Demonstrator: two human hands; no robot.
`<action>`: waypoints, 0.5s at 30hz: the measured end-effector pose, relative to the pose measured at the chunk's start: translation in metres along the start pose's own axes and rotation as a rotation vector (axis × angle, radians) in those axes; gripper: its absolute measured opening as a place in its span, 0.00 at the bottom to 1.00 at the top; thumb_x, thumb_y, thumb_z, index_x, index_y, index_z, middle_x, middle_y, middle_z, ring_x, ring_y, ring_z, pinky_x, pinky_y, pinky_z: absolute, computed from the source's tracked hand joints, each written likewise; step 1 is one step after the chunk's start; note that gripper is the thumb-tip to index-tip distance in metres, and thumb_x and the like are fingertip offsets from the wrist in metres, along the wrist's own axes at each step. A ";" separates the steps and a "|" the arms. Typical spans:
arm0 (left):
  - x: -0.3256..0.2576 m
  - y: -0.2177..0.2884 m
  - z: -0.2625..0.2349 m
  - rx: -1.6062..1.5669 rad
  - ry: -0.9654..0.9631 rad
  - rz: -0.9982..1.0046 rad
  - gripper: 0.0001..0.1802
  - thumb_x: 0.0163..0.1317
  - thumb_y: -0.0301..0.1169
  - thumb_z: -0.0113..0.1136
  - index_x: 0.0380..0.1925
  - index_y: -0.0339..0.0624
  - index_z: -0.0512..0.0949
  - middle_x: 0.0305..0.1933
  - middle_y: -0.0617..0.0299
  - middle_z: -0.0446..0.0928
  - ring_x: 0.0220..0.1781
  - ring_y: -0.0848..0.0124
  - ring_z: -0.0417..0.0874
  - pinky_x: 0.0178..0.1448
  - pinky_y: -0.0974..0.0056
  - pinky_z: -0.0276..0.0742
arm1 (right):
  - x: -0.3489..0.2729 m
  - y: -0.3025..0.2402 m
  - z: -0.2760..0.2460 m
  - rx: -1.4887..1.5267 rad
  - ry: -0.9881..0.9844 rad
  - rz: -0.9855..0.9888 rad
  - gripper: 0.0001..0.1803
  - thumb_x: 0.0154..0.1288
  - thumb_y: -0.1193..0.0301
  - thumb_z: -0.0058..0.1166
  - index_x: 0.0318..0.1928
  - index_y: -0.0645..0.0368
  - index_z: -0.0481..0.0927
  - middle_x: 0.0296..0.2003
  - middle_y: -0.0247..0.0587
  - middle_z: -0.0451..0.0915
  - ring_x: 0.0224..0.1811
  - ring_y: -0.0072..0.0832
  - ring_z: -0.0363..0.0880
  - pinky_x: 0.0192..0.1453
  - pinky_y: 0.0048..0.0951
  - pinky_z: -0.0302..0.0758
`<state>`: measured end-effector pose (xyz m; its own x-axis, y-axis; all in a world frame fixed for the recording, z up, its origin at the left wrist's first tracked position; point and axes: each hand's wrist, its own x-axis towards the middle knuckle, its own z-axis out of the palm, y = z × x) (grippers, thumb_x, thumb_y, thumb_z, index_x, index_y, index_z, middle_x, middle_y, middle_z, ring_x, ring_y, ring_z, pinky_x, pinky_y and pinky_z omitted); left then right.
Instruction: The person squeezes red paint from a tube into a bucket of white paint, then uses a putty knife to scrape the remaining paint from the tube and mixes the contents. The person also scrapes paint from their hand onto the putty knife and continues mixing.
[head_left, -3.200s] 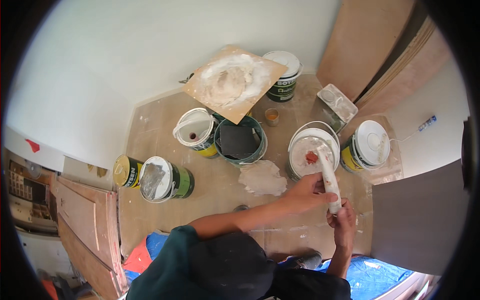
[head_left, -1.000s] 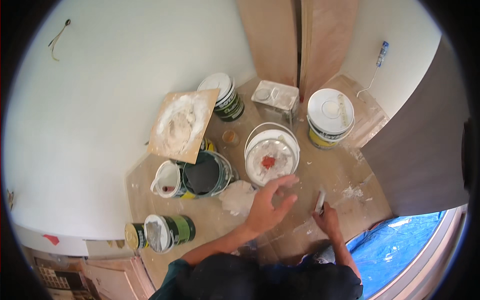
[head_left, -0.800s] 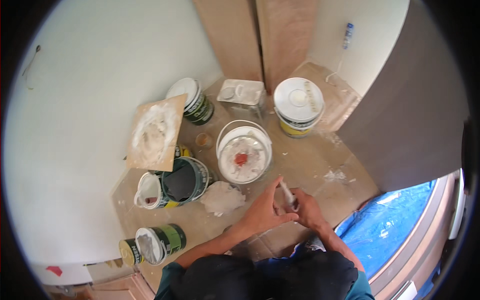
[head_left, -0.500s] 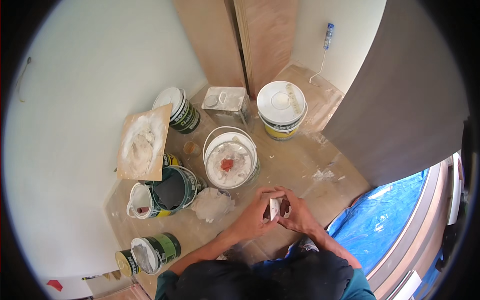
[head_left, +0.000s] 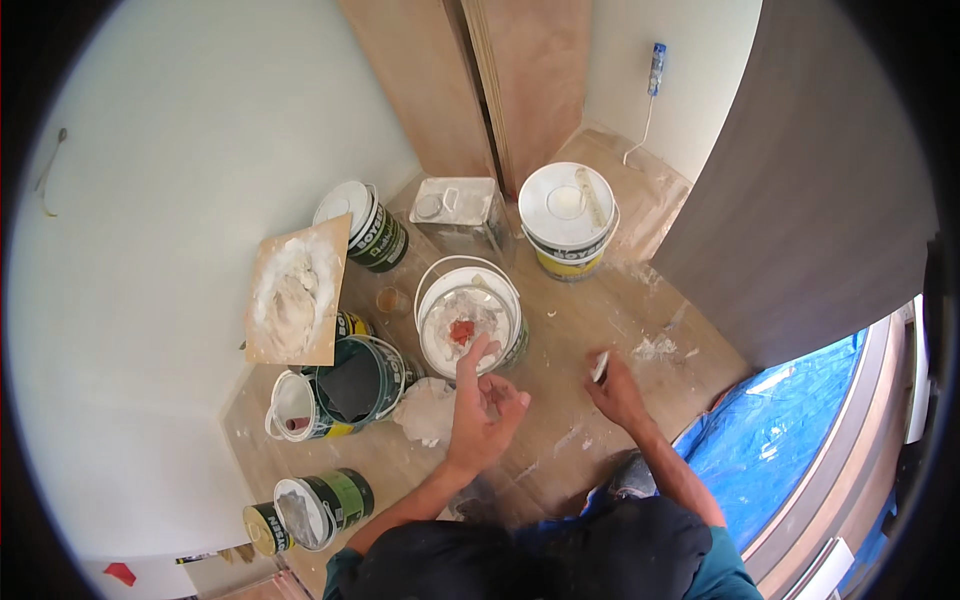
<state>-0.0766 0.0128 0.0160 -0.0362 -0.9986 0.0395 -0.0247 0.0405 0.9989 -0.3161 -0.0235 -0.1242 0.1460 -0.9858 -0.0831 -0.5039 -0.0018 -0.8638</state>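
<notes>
My left hand (head_left: 484, 420) is raised with its fingers apart and holds nothing. Its index finger points at the near rim of a white bucket (head_left: 430, 352), overlapping it in the picture. Inside that bucket are whitish compound and a red lump (head_left: 461, 331). Off to the right, my right hand (head_left: 618, 393) is closed on a small flat white piece (head_left: 600, 366), which sticks up past the fingertips. Its exact kind cannot be made out. A crumpled pale plastic bag (head_left: 422, 412) sits just left of my left hand.
At left, a board (head_left: 328, 290) smeared with white compound rests over buckets, including a dark green one (head_left: 388, 374). A metal can (head_left: 470, 202), a lidded white bucket (head_left: 560, 205) and a paint roller (head_left: 656, 70) are farther back. Blue sheeting (head_left: 770, 400) lies at right.
My hands have come apart from around the white piece. The left hand moved left and opened; the right hand moved right, carrying the piece.
</notes>
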 end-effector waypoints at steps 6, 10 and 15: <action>-0.001 -0.005 -0.012 0.030 -0.006 0.018 0.43 0.63 0.20 0.63 0.75 0.37 0.51 0.69 0.54 0.66 0.40 0.80 0.74 0.42 0.74 0.71 | 0.026 -0.126 -0.048 0.236 0.252 -0.128 0.18 0.65 0.73 0.63 0.51 0.65 0.72 0.38 0.48 0.82 0.37 0.40 0.82 0.41 0.38 0.78; 0.001 0.003 -0.009 0.016 0.020 0.032 0.42 0.63 0.20 0.63 0.74 0.37 0.53 0.70 0.54 0.66 0.40 0.80 0.74 0.42 0.74 0.71 | 0.019 -0.151 -0.061 0.197 0.453 -0.543 0.16 0.65 0.71 0.63 0.48 0.65 0.74 0.35 0.47 0.82 0.34 0.39 0.82 0.40 0.34 0.78; 0.004 0.000 -0.002 -0.008 -0.005 0.047 0.41 0.64 0.21 0.63 0.74 0.38 0.54 0.70 0.54 0.65 0.42 0.80 0.74 0.45 0.73 0.72 | -0.009 -0.006 0.005 0.083 0.009 0.019 0.17 0.64 0.67 0.65 0.48 0.64 0.76 0.31 0.44 0.82 0.30 0.34 0.81 0.36 0.30 0.77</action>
<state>-0.0748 0.0087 0.0161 -0.0422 -0.9954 0.0866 -0.0147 0.0872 0.9961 -0.3100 -0.0136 -0.1213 0.1294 -0.9869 -0.0960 -0.4341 0.0307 -0.9004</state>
